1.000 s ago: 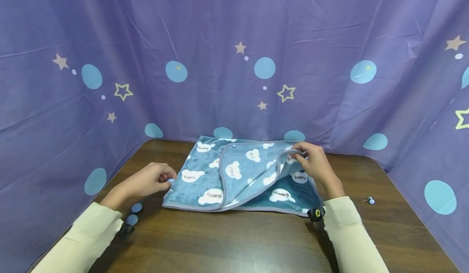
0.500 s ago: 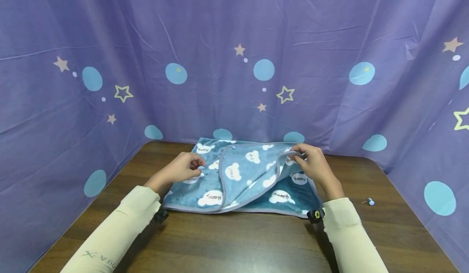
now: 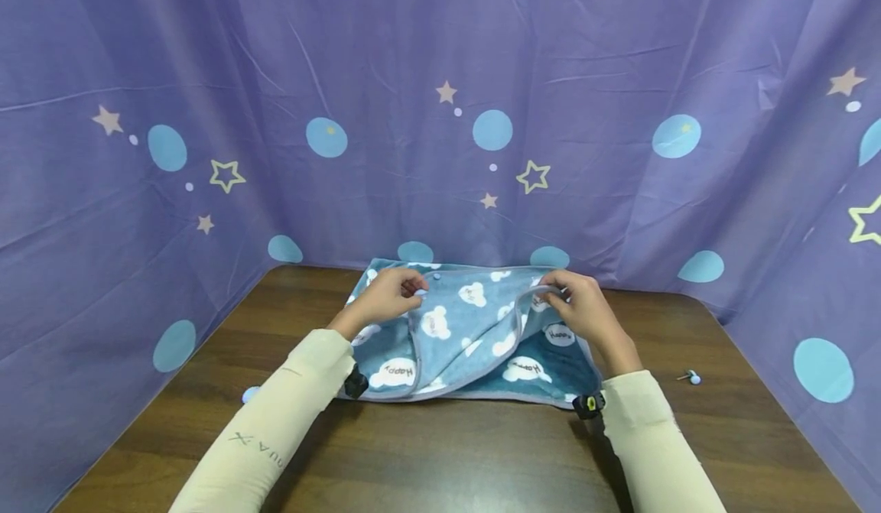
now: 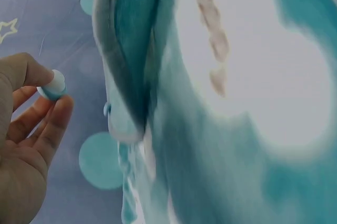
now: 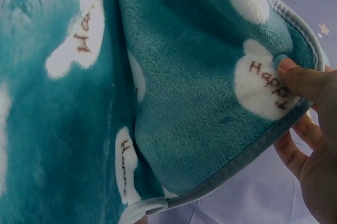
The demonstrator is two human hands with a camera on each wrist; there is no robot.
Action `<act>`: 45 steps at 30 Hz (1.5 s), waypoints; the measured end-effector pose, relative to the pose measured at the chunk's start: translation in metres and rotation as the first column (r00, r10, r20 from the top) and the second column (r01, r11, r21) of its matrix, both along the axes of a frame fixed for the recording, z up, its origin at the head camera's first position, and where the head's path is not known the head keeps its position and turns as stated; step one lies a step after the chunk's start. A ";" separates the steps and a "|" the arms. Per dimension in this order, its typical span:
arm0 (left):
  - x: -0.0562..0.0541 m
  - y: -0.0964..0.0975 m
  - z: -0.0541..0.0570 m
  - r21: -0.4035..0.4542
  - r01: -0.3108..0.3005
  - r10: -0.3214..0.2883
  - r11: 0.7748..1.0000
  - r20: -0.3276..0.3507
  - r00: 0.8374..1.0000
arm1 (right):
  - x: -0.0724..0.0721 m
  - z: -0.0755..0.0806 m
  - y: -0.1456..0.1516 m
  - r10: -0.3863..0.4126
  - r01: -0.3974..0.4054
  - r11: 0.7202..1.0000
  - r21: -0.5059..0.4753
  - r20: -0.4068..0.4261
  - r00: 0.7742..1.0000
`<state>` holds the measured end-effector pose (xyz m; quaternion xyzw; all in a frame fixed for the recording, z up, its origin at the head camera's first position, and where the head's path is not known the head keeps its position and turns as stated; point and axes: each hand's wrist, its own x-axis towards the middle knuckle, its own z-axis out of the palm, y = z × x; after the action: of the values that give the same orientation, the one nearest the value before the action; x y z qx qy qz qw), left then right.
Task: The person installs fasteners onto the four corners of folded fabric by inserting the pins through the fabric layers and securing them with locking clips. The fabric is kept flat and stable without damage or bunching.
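A teal fleece blanket [image 3: 392, 374] with white bear heads and grey edging lies folded on the table. My left hand [image 3: 394, 294] is above its left part and pinches a small round blue-and-white cap [image 4: 53, 84] between thumb and fingers. On the upper flap sits a small blue button-like stud [image 3: 437, 276], close to the left fingers. With the right hand [image 3: 580, 303] I hold a lifted corner of the flap, thumb on top. Under that thumb tip shows another blue stud [image 5: 280, 60] on the cloth; what is beneath the corner is hidden.
A blue-headed pin [image 3: 694, 378] lies on the brown wooden table [image 3: 468, 467] at the right. A blue disc [image 3: 250, 394] is partly visible beside the left sleeve. Purple star-patterned curtain [image 3: 385, 54] stands behind and along both sides.
My left hand has moved right and away from me, from the blanket's left edge to near the stud on the flap, carrying the cap. The right hand stays at the lifted corner.
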<state>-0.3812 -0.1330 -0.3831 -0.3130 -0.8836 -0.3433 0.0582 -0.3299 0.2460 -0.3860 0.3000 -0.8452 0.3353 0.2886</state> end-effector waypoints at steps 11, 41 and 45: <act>-0.004 0.053 -0.002 0.139 -0.115 0.100 0.984 0.105 0.989 | -0.001 0.000 -0.004 0.010 -0.009 1.000 0.024 -0.013 1.000; 0.014 0.158 -0.002 0.502 -0.125 -0.042 0.856 0.308 0.951 | 0.005 0.004 -0.011 0.048 -0.051 0.996 0.076 0.041 0.998; 0.015 0.163 0.000 0.490 -0.110 -0.038 0.864 0.283 0.958 | 0.005 0.004 -0.011 0.047 -0.049 0.996 0.071 0.031 0.998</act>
<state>-0.3665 0.0299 -0.3833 -0.2179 -0.7688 -0.6010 0.0167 -0.3250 0.2346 -0.3818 0.3255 -0.8534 0.3157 0.2571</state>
